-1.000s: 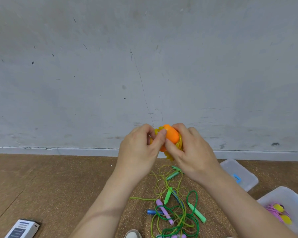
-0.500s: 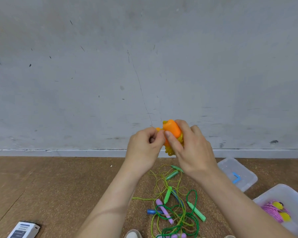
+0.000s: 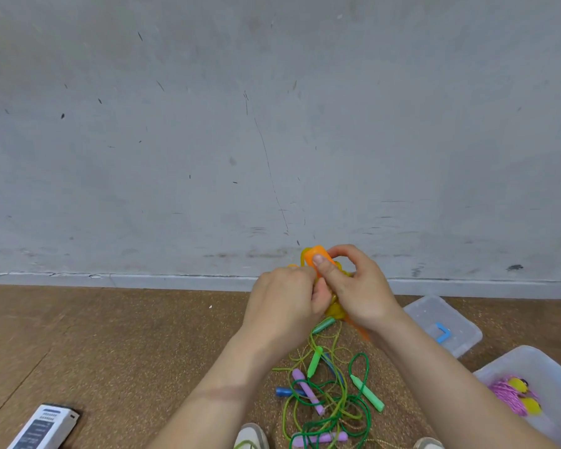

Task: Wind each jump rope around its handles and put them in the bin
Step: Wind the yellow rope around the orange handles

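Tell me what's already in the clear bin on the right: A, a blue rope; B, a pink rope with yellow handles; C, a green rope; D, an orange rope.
B: a wound pink rope with yellow handles lies in the bin; the orange rope is up in the left hand and right hand.

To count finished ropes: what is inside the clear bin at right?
One wound pink jump rope with yellow handles. The right forearm and frame edge hide part of the bin.

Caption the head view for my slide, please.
Left hand and right hand grip an orange-handled rope above tangled ropes; a wound pink rope lies in the bin.
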`<state>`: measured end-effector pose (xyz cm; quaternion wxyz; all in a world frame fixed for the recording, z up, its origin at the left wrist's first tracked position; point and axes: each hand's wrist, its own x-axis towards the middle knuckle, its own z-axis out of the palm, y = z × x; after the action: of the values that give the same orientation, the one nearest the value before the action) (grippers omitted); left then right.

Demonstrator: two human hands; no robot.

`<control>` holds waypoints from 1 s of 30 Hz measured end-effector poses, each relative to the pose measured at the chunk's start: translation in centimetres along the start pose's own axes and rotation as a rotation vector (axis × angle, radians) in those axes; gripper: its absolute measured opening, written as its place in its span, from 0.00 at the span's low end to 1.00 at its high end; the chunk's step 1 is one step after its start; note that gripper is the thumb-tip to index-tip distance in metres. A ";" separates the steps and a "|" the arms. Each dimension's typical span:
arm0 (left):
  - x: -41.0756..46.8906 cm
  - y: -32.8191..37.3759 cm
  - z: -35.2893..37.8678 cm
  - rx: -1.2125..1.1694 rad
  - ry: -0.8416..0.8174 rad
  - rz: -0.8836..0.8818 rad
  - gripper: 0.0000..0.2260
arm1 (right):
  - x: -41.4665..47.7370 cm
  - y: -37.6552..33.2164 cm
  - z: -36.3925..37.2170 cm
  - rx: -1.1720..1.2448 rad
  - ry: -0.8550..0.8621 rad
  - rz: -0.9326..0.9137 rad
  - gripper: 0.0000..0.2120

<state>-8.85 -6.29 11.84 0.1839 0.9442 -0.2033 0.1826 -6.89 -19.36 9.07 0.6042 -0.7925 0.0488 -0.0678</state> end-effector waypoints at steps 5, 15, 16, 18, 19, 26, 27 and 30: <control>-0.6 -0.4 2.5 -0.390 -0.131 -0.268 0.15 | -0.3 -1.2 -0.9 -0.532 0.172 -0.174 0.23; 1.5 -1.7 0.6 -1.315 -0.045 -0.650 0.17 | 0.1 -0.7 -2.5 -0.423 -0.279 -0.242 0.50; 1.5 -2.0 0.9 -1.276 -0.087 -0.628 0.17 | 0.1 -0.5 -2.3 -0.486 -0.207 -0.248 0.48; 1.6 -2.9 1.3 -1.031 -0.139 -0.532 0.17 | -0.3 -0.6 -1.7 -0.637 -0.081 -0.285 0.44; 1.7 -3.6 1.5 -0.822 -0.147 -0.448 0.18 | -0.5 -0.7 -1.4 -0.692 -0.047 -0.300 0.43; 1.8 -4.9 1.0 -0.218 -0.283 -0.184 0.18 | -0.8 -0.5 0.1 -0.691 -0.048 -0.171 0.36; 1.8 -5.1 1.0 -0.218 -0.320 -0.183 0.19 | -0.7 -0.3 0.3 -0.681 -0.062 -0.165 0.36; 1.4 -6.1 0.9 -0.407 -0.444 -0.216 0.20 | -0.6 0.3 0.5 -0.637 -0.110 -0.132 0.34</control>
<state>-4.71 -1.95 9.97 0.3385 0.9210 -0.1693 -0.0927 -7.35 -18.83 8.64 0.3220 -0.9455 -0.0165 -0.0453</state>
